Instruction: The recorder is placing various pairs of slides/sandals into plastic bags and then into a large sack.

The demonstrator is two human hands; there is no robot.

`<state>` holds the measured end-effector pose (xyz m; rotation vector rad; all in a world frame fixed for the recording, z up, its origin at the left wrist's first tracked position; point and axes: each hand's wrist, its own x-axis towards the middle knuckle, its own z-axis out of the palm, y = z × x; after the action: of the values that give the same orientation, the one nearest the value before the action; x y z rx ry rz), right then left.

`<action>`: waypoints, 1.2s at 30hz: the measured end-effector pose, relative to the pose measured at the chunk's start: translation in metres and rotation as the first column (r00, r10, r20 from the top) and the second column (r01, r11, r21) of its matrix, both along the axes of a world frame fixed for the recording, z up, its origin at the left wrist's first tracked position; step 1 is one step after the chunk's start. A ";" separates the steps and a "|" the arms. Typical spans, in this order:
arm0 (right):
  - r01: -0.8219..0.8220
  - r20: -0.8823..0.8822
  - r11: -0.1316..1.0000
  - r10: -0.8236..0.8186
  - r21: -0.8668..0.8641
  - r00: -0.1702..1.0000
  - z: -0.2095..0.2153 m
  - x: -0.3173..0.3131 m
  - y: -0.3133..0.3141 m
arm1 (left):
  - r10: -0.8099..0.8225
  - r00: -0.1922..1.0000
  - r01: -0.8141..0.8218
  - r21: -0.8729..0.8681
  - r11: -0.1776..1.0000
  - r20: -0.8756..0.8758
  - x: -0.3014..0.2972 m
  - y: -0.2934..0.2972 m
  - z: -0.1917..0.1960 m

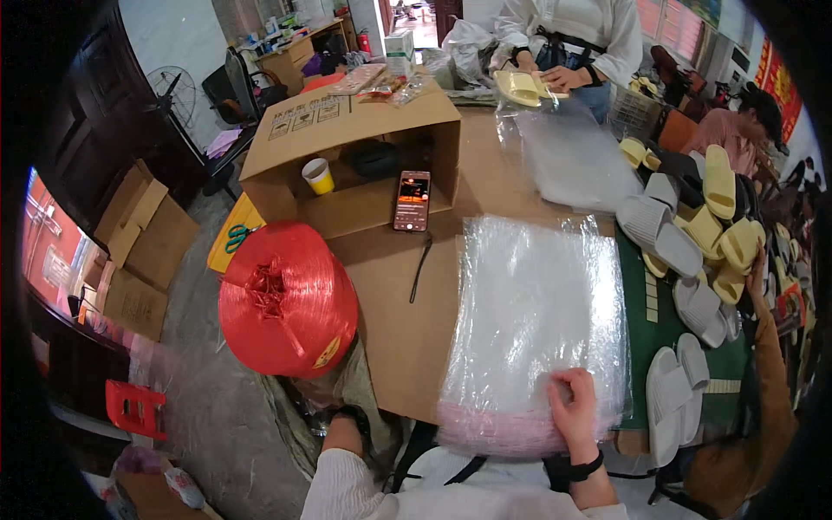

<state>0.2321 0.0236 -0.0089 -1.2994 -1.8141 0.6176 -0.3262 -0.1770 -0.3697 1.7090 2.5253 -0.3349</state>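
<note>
One right hand (574,406), banded in black at the wrist, is rested on the lower part of a stack of clear bags (537,303), its fingers curled toward the thumb; whether any film is pinched cannot be told. The left hand is hidden past a ribbed white sleeve (334,485) and a dark wristband, so its state cannot be told. The bags, glossy, flat and rectangular, wrinkled and tinged pink along the near edge, are laid directly before the body, over a sheet of smooth brown cardboard (394,347). To the left is placed a fat, rounded roll of shiny red plastic twine (303,295), hollow at the core, with a coarse olive sack (351,373) bunched beneath. Beyond, a phone (412,201) with a lit screen is leaned at the mouth of an open cardboard box (355,121), in which a white-and-yellow cup (318,177) is held. To the right, ridged grey slides (663,399) and smooth yellow slides (719,182) are heaped. Farther off, a pale yellow slide (520,88) is handled by a co-worker (576,35) in white, above further limp, translucent film (572,165).
</note>
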 end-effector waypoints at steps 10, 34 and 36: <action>-0.046 0.070 0.996 0.051 -0.072 0.996 0.022 0.009 -0.007 | 0.298 0.904 -0.341 0.095 0.935 0.307 0.081 0.009 0.221; 0.784 0.305 0.605 -0.780 0.142 0.546 0.064 0.224 -0.059 | -0.750 0.436 0.538 0.524 0.661 0.498 0.334 0.197 0.376; 0.704 0.290 0.681 -0.729 0.205 0.620 0.069 0.224 -0.048 | -0.744 0.436 0.515 0.538 0.667 0.506 0.335 0.197 0.375</action>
<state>0.4562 -0.0241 0.0606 -2.0132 -1.3486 -0.1463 0.0086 0.0198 0.0055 2.2816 1.3289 0.6375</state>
